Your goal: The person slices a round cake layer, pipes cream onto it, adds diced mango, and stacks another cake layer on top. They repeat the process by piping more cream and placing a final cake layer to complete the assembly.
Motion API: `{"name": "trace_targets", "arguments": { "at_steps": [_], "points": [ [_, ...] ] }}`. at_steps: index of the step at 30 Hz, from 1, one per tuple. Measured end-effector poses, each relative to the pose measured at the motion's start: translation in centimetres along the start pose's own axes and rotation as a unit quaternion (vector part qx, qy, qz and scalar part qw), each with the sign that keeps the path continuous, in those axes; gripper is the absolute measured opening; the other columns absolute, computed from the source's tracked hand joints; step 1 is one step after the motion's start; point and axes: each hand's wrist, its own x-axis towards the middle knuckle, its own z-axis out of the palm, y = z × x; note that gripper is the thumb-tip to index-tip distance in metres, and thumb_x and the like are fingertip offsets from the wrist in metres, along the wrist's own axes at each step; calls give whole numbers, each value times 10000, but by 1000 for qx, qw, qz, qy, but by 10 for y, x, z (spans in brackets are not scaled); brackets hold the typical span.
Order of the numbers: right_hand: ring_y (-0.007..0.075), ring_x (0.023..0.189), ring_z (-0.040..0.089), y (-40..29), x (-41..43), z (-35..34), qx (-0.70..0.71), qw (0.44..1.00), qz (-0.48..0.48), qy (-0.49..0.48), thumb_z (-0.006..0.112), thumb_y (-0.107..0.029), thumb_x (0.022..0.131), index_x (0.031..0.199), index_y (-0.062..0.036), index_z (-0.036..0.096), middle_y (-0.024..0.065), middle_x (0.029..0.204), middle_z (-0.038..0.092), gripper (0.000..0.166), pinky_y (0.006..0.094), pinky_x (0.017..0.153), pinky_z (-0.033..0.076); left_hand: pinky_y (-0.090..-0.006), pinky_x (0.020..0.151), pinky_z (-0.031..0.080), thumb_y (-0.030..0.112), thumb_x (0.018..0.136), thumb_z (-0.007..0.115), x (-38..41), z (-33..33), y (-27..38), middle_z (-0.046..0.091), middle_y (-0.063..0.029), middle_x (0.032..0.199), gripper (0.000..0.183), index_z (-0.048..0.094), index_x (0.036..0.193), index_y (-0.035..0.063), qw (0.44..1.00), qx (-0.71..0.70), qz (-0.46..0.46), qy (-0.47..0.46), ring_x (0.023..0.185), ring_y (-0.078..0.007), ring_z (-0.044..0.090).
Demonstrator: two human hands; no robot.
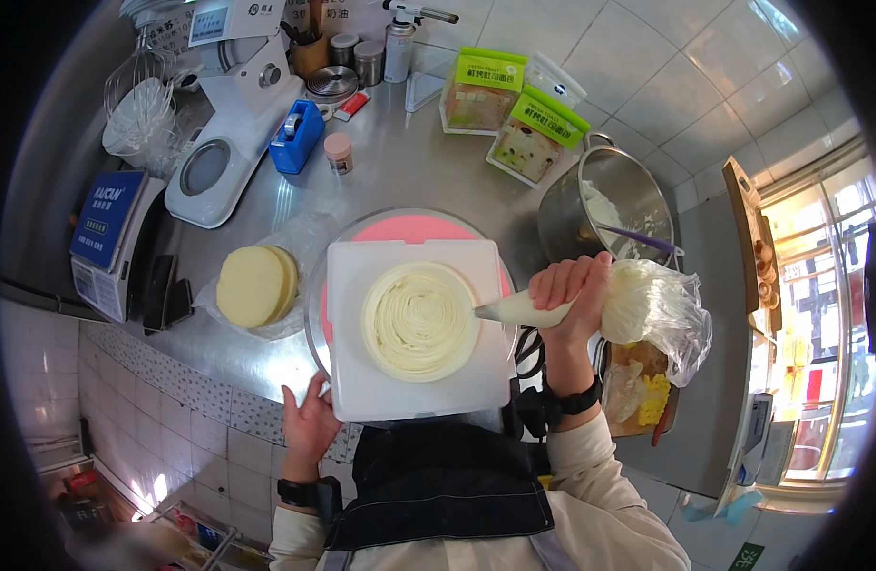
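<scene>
My right hand (570, 296) squeezes a clear piping bag (648, 303) full of pale cream, and its metal nozzle (488, 312) points left at the edge of a round cake layer. Rings of piped cream (420, 321) cover the top of that round. It sits on a square white board (352, 392) over a turntable with a pink top (416, 227). My left hand (311, 421) is at the turntable's near left rim, fingers apart and holding nothing; whether the fingertips touch the rim is unclear. Left of the turntable, round sponge layers (256, 287) lie stacked on clear plastic film.
A steel mixing bowl (563, 214) with cream and a purple-handled spatula (641, 239) stands at right. Bread bags (484, 89), a blue tape dispenser (295, 135), a stand mixer (231, 128) and a boxed scale (113, 235) sit behind and left. A tray (634, 421) holds yellow food at right.
</scene>
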Motion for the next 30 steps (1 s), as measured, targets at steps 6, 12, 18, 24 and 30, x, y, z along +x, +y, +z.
{"name": "trace_targets", "arguments": {
  "at_steps": [6, 12, 18, 24, 30],
  "points": [
    [184, 349, 335, 4, 4, 6, 2, 1000, 14, -4, 230, -380, 1044, 545, -137, 323, 34, 424, 341, 563, 324, 431, 388, -495, 1071, 309, 735, 901, 203, -5, 3, 8, 472, -191, 1382, 831, 318, 1445, 117, 999, -41, -31, 3, 1286, -336, 434],
    [176, 339, 327, 6, 7, 12, 1, 1000, 15, -7, 247, -395, 1040, 542, -136, 317, 33, 421, 329, 565, 315, 420, 376, -480, 1068, 311, 732, 903, 191, -6, 4, 7, 490, -258, 1333, 862, 224, 1491, 101, 998, -34, 35, -36, 1243, -342, 470],
    [172, 336, 329, 10, 11, 10, -3, 1000, 7, -6, 295, -425, 1031, 542, -132, 313, 35, 426, 322, 570, 310, 411, 356, -483, 1070, 305, 713, 912, 221, 0, 35, 27, 370, -262, 1443, 871, 182, 1506, 77, 981, -169, 71, 56, 1317, -347, 394],
    [159, 335, 322, 9, 14, 13, -15, 1000, 3, 2, 307, -416, 1030, 541, -137, 316, 24, 426, 323, 564, 302, 403, 349, -496, 1065, 323, 726, 906, 205, -1, 2, 20, 405, -261, 1418, 871, 208, 1503, 92, 997, -31, 36, -63, 1297, -363, 416],
    [145, 332, 303, 6, 15, 7, -23, 1000, -13, 13, 326, -412, 1029, 540, -141, 318, 15, 423, 317, 559, 288, 380, 330, -539, 1072, 298, 708, 914, 207, 1, 16, 36, 339, -166, 1480, 831, 233, 1502, 121, 995, -29, 97, 22, 1337, -331, 355]
  ]
}}
